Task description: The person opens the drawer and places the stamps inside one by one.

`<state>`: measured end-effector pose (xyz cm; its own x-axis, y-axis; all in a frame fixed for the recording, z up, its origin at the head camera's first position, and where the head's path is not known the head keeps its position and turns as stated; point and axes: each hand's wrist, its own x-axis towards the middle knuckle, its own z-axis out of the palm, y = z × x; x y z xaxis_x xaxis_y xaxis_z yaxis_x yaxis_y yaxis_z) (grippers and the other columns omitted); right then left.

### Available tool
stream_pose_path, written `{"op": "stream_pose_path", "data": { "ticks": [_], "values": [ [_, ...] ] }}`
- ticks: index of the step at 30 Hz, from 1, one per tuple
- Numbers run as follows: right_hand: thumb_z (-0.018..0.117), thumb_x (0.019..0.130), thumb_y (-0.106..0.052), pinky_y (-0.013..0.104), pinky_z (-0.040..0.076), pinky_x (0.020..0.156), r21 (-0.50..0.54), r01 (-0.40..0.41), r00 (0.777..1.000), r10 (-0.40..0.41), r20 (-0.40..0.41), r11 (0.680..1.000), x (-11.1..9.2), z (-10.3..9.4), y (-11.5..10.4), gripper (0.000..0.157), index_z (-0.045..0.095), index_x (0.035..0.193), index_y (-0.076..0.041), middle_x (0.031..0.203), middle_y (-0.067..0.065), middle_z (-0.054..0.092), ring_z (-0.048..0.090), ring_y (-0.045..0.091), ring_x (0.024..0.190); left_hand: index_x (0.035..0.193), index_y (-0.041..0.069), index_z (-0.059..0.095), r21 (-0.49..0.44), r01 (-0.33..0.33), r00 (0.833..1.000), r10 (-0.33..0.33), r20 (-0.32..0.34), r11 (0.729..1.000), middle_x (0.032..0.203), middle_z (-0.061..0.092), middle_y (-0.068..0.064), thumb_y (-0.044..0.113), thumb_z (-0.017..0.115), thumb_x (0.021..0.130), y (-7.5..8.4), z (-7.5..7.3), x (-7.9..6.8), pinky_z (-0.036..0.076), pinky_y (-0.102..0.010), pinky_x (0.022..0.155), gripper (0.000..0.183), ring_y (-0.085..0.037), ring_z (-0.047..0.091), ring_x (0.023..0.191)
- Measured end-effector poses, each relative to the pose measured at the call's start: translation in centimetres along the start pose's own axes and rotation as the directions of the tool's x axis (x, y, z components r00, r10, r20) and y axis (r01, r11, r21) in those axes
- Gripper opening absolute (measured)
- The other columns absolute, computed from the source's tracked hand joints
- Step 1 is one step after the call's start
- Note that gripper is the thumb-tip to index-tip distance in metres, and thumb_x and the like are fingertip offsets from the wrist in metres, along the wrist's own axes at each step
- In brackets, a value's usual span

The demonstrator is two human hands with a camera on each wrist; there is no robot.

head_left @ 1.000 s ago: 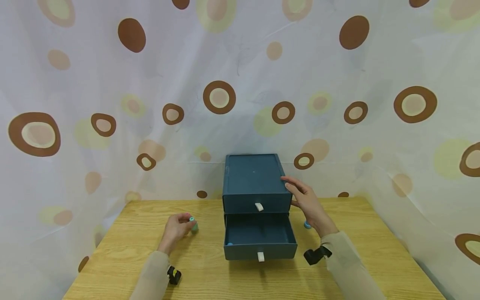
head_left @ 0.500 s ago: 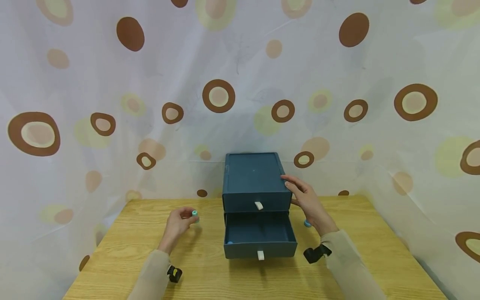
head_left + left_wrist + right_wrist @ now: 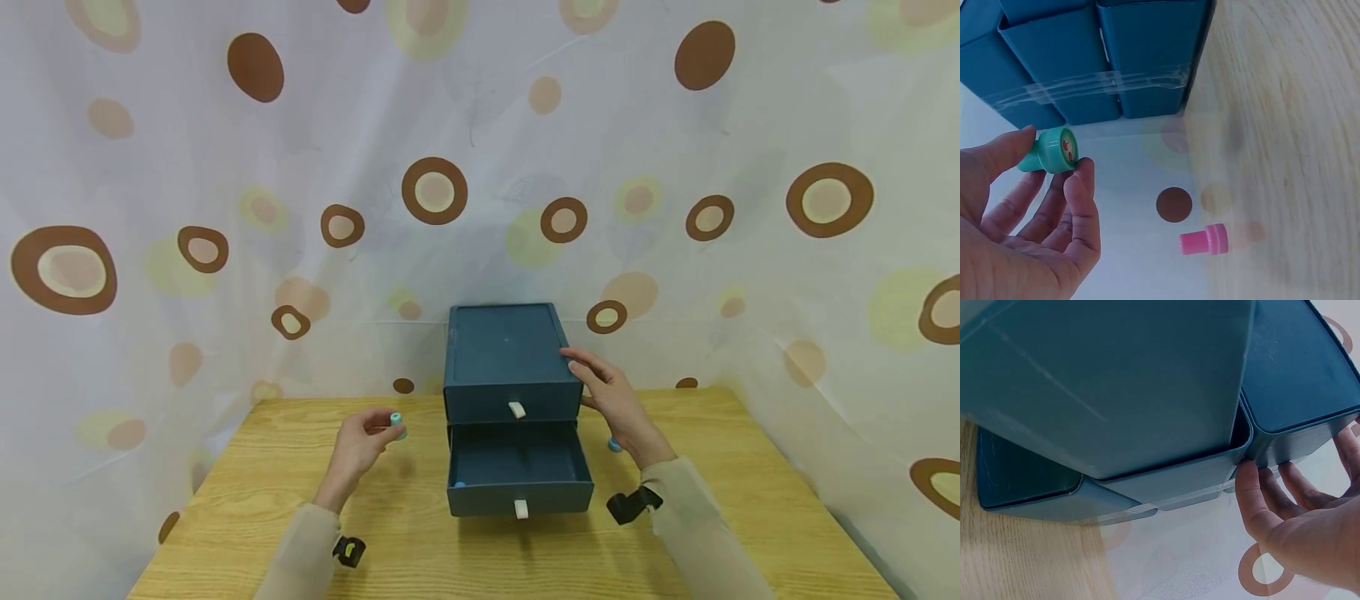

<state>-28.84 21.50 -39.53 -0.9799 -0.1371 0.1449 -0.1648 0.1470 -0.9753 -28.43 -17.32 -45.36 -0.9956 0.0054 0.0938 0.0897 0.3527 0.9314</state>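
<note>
My left hand (image 3: 362, 446) pinches a small green stamp (image 3: 1052, 151) between thumb and fingers, above the table to the left of the blue drawer box (image 3: 506, 343). A red picture shows on the stamp's round end in the left wrist view. My right hand (image 3: 617, 408) rests its fingertips against the right side of the box's upper part. The lower drawer (image 3: 487, 502) is pulled out, with a small blue item (image 3: 460, 484) in its front left corner. A pink stamp (image 3: 1205, 240) lies beyond the left hand in the left wrist view.
A small blue object (image 3: 615, 445) is on the wooden table (image 3: 420, 550), right of the box and partly behind the right wrist. The upper drawer (image 3: 480, 405) is closed. A patterned curtain (image 3: 480, 108) hangs behind the table.
My left hand has lifted the green stamp off the table and moved slightly right, towards the box. The right hand and the drawers stay where they were.
</note>
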Motion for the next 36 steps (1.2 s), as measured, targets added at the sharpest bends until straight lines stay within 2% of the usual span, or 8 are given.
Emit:
{"op": "stream_pose_path", "data": {
  "ticks": [5, 14, 20, 26, 31, 36],
  "values": [
    [0.047, 0.102, -0.045, 0.066, 0.028, 0.111, -0.002, -0.006, 1.0, 0.006, -0.001, 1.0, 0.1, 0.0, 0.0, 0.055, 0.043, 0.148, -0.016, 0.16, 0.009, 0.027, 0.019, 0.035, 0.149, 0.118, 0.01, 0.068, -0.018, -0.047, 0.999, 0.047, 0.001, 0.999, 0.111, 0.068, -0.009, 0.024, 0.072, 0.091, 0.6, 0.3, -0.2, 0.053, -0.041, 0.085, 0.031, -0.02, 0.064, 0.099],
    [0.046, 0.103, -0.043, 0.065, 0.029, 0.111, 0.01, 0.011, 1.0, -0.011, -0.002, 1.0, -0.4, -0.3, -0.1, 0.054, 0.042, 0.149, -0.015, 0.16, 0.009, 0.026, 0.018, 0.035, 0.149, 0.114, 0.011, 0.071, -0.065, -0.101, 0.995, 0.101, -0.005, 0.993, 0.105, 0.07, -0.006, 0.026, 0.076, 0.087, 1.6, 1.1, -0.4, 0.053, -0.031, 0.08, 0.031, -0.017, 0.065, 0.092],
    [0.048, 0.103, -0.043, 0.065, 0.029, 0.111, 0.009, 0.008, 1.0, -0.008, 0.0, 1.0, -0.3, -0.2, 0.0, 0.054, 0.043, 0.148, -0.015, 0.16, 0.009, 0.028, 0.019, 0.034, 0.149, 0.109, 0.014, 0.073, -0.045, -0.17, 0.985, 0.169, -0.024, 0.984, 0.102, 0.072, -0.004, 0.029, 0.078, 0.085, 2.4, 1.2, -0.9, 0.051, -0.032, 0.082, 0.029, -0.016, 0.065, 0.092],
    [0.048, 0.103, -0.043, 0.066, 0.029, 0.111, 0.009, 0.009, 1.0, -0.009, 0.006, 1.0, 0.0, 0.3, 0.2, 0.053, 0.043, 0.148, -0.015, 0.159, 0.009, 0.029, 0.02, 0.035, 0.148, 0.108, 0.015, 0.073, -0.053, -0.192, 0.981, 0.191, -0.039, 0.98, 0.101, 0.072, -0.003, 0.028, 0.079, 0.084, 2.9, 1.2, -1.8, 0.051, -0.031, 0.082, 0.028, -0.015, 0.066, 0.091],
    [0.047, 0.103, -0.042, 0.065, 0.03, 0.11, 0.012, 0.014, 1.0, -0.014, -0.006, 1.0, -0.1, 0.1, 0.2, 0.053, 0.043, 0.148, -0.014, 0.159, 0.01, 0.029, 0.021, 0.035, 0.148, 0.107, 0.016, 0.074, -0.076, -0.222, 0.975, 0.221, -0.028, 0.972, 0.101, 0.073, -0.002, 0.026, 0.08, 0.083, 3.7, 1.6, -2.1, 0.052, -0.03, 0.081, 0.027, -0.014, 0.066, 0.09],
    [0.048, 0.103, -0.043, 0.066, 0.03, 0.11, 0.016, 0.015, 1.0, -0.015, -0.014, 1.0, 0.0, 0.0, 0.1, 0.054, 0.043, 0.148, -0.014, 0.159, 0.01, 0.029, 0.021, 0.035, 0.148, 0.107, 0.016, 0.074, -0.109, -0.249, 0.968, 0.245, -0.049, 0.962, 0.1, 0.072, -0.003, 0.026, 0.08, 0.083, 4.1, 2.1, -2.1, 0.052, -0.029, 0.081, 0.026, -0.012, 0.065, 0.09]
  ]
}}
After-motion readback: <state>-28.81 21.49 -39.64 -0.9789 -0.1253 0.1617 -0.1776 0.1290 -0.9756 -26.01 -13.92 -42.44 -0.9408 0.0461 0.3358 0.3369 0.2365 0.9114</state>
